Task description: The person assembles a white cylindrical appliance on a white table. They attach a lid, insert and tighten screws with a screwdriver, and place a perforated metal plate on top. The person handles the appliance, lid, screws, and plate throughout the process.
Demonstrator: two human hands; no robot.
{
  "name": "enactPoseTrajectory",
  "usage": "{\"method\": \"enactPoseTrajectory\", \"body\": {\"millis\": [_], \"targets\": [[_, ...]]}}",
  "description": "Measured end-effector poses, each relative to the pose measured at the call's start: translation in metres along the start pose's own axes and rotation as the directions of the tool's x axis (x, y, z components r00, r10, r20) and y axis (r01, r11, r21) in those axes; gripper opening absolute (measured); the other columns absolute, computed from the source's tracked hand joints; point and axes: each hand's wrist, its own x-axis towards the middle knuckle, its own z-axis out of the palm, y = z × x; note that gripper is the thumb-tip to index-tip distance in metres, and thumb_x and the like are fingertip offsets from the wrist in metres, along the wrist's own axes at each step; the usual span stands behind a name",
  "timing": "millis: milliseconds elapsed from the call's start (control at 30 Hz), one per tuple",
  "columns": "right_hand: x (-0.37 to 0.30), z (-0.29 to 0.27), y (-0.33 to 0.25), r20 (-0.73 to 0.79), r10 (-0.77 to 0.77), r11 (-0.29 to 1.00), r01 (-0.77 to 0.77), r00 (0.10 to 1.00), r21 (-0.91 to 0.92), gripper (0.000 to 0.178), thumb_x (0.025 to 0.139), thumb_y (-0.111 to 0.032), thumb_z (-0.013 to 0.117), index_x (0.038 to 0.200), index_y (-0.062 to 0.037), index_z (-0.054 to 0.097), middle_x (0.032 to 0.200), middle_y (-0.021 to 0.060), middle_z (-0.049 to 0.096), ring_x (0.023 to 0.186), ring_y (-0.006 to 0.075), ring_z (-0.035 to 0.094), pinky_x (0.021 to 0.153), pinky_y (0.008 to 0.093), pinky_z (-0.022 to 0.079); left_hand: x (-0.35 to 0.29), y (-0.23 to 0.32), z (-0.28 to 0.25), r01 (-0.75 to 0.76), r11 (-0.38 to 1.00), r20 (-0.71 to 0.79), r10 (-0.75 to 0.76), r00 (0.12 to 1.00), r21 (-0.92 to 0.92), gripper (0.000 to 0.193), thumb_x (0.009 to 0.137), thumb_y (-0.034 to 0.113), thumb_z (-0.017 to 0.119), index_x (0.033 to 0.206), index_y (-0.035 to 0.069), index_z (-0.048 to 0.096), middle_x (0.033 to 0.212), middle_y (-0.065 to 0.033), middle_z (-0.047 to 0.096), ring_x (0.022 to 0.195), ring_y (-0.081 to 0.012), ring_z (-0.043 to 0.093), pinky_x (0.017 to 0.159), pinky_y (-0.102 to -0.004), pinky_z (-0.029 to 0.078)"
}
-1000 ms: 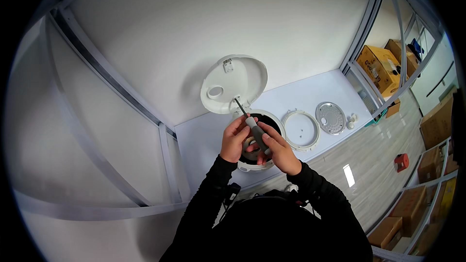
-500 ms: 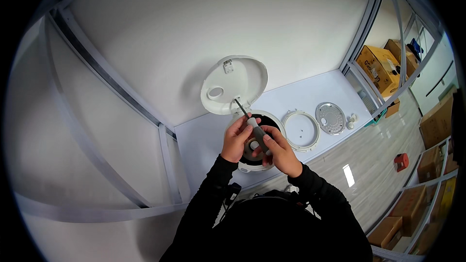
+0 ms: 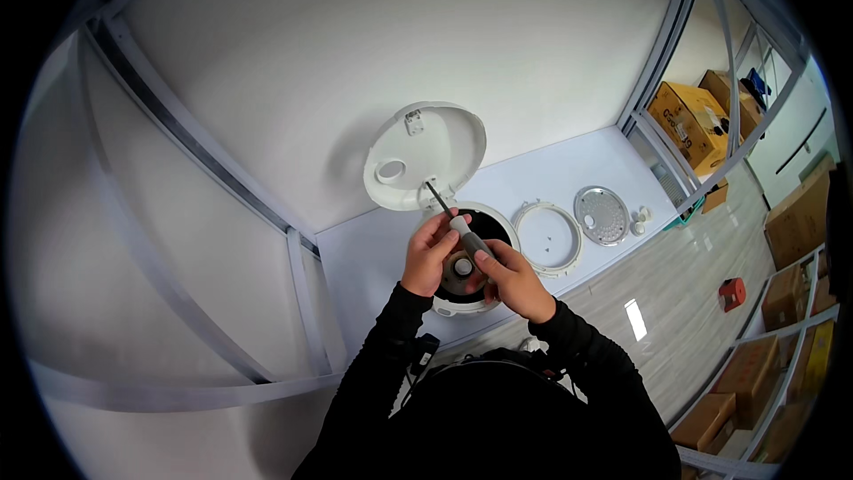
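Note:
A rice cooker stands on the white table with its white oval lid raised against the wall. Both my hands are on a grey-handled screwdriver, held over the cooker's dark interior. Its shaft slants up and away, and the tip meets the lid's lower edge near the hinge. My left hand closes its fingers about the front of the handle, near the shaft. Farther back, my right hand grips the handle's rear end. Whether a screw sits under the tip is too small to tell.
Right of the cooker lies a white ring, with tiny screws inside its outline. Beyond it are a perforated metal disc and small white parts. Frame posts border the table. Cardboard boxes and a red object are at the right.
The whole view has shifted slightly to the left. My right hand has turned a little on the screwdriver handle; the tip stays at the lid's lower edge.

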Motion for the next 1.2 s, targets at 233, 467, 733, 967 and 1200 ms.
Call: {"method": "enactPoseTrajectory", "body": {"millis": [233, 467, 733, 967, 1200], "targets": [[-0.008, 0.009, 0.011, -0.074, -0.547, 0.623, 0.346, 0.834, -0.701, 0.059, 0.096, -0.038, 0.068, 0.135, 0.0041, 0.054, 0.103, 0.0235, 0.07, 0.085, 0.0362, 0.071, 0.075, 0.0415, 0.057, 0.001, -0.008, -0.004, -0.012, 0.98, -0.1, 0.032, 0.994, 0.196, 0.039, 0.099, 0.006, 0.066, 0.136, -0.001, 0.057, 0.112, -0.0065, 0.069, 0.092, -0.0105, 0.066, 0.081, -0.0254, 0.056], [0.006, -0.005, 0.015, -0.015, -0.137, 0.984, 0.135, 0.99, -0.118, 0.053, 0.103, -0.035, 0.06, 0.143, -0.004, 0.047, 0.096, 0.0114, 0.071, 0.068, 0.0214, 0.065, 0.065, 0.0328, 0.053, 0.002, -0.015, -0.002, -0.045, 0.982, -0.143, 0.072, 0.987, 0.184, 0.04, 0.1, 0.009, 0.065, 0.137, -0.002, 0.056, 0.12, -0.0091, 0.068, 0.099, -0.0119, 0.066, 0.081, -0.0253, 0.054], [0.003, -0.003, 0.026, -0.021, -0.504, 0.659, 0.369, 0.863, -0.655, 0.049, 0.098, -0.028, 0.065, 0.138, -0.0024, 0.052, 0.096, 0.0169, 0.071, 0.073, 0.0311, 0.071, 0.064, 0.0389, 0.055, -0.002, -0.01, -0.002, -0.03, 0.979, -0.007, 0.032, 0.999, 0.2, 0.047, 0.103, 0.009, 0.058, 0.147, 0.0, 0.047, 0.136, -0.0148, 0.064, 0.11, -0.0177, 0.067, 0.09, -0.031, 0.056], [-0.008, -0.001, 0.007, 0.025, -0.633, 0.389, 0.346, 0.774, -0.854, 0.051, 0.087, -0.019, 0.074, 0.133, -0.0016, 0.058, 0.1, 0.0185, 0.069, 0.081, 0.0393, 0.069, 0.071, 0.0435, 0.056, -0.003, -0.006, 0.004, 0.0, 0.982, -0.041, 0.008, 0.999, 0.191, 0.048, 0.102, 0.008, 0.06, 0.146, -0.005, 0.047, 0.135, -0.0135, 0.064, 0.106, -0.0134, 0.065, 0.087, -0.0272, 0.055], [-0.017, -0.041, 0.005, 0.139, -0.648, 0.3, 0.418, 0.749, -0.857, 0.05, 0.084, -0.017, 0.073, 0.131, -0.0046, 0.058, 0.093, 0.0137, 0.064, 0.076, 0.0348, 0.066, 0.064, 0.0423, 0.053, -0.013, 0.005, 0.032, -0.029, 0.955, 0.06, 0.012, 0.998, 0.297, 0.052, 0.098, 0.006, 0.065, 0.146, -0.006, 0.047, 0.134, -0.0113, 0.062, 0.104, -0.0125, 0.064, 0.089, -0.0271, 0.053]]}}
